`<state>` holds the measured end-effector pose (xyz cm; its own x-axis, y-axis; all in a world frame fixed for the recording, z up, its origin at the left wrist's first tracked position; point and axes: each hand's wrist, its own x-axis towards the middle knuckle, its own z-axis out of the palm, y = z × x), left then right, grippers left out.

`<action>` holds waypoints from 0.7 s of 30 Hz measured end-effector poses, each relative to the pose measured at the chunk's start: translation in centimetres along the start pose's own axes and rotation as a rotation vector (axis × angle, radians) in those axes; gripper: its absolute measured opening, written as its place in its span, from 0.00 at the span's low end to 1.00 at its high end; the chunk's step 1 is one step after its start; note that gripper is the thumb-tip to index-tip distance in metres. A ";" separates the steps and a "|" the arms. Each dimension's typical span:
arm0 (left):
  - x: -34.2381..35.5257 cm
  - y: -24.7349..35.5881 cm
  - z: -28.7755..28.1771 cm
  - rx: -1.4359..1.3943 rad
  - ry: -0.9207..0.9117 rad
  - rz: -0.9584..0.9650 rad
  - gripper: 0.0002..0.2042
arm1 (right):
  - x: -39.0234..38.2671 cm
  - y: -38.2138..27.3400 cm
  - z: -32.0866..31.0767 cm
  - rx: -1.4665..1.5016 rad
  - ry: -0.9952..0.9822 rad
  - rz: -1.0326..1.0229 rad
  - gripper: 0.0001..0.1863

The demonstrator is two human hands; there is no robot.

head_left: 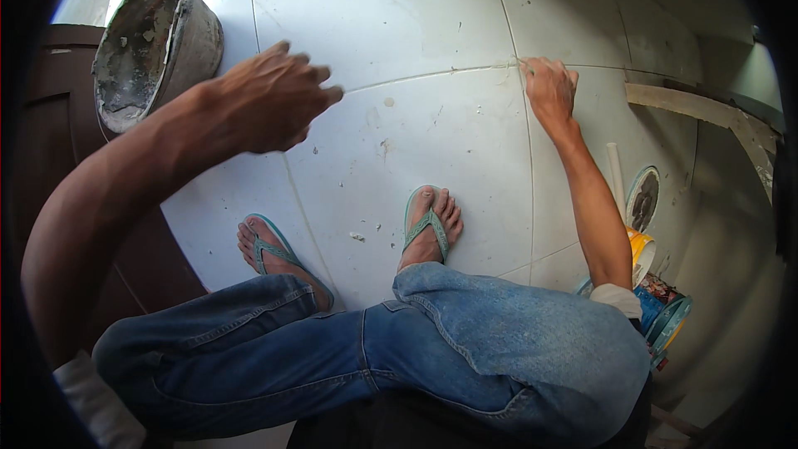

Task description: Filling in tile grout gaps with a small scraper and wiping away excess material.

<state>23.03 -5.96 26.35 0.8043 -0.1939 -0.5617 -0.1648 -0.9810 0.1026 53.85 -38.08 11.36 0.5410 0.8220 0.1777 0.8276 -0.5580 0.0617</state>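
Note:
My left hand (278, 100) hovers over the pale floor tiles (416, 125), palm down. Its fingers are loosely bent and apart, and nothing shows between them. To its left is a cement-crusted tub (198, 37), tilted in view, with grey residue inside. Farther right, my right hand (550, 90) is closed in a pinch at the crossing of two tile joints. A thin, small thing may be at its fingertips, too small to name. The joint line (432, 76) runs across the floor between my two hands.
My feet in green flip-flops (426, 233) stand on the tiles among small crumbs (357, 237). A dark brown panelled door (62, 150) lies along the left. At right are a pale curved strip (690, 101), a white pipe (616, 179), a yellow container (640, 251) and blue containers (665, 320).

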 end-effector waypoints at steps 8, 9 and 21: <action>-6.1 -0.1 6.0 -0.042 -0.131 0.007 0.22 | 0.9 -2.7 -0.9 0.211 -0.349 0.138 0.15; -6.6 -0.3 5.9 -0.064 -0.130 -0.001 0.22 | 1.0 -2.0 -0.7 0.157 -0.233 0.164 0.14; -10.0 -2.9 9.3 -0.192 -0.108 -0.125 0.21 | -1.5 -4.0 -0.7 0.133 -0.225 0.506 0.12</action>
<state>10.15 -1.13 24.01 0.7442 -0.0786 -0.6633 0.0520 -0.9832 0.1749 49.60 -37.12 11.53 0.8813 0.4685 -0.0614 0.4612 -0.8812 -0.1038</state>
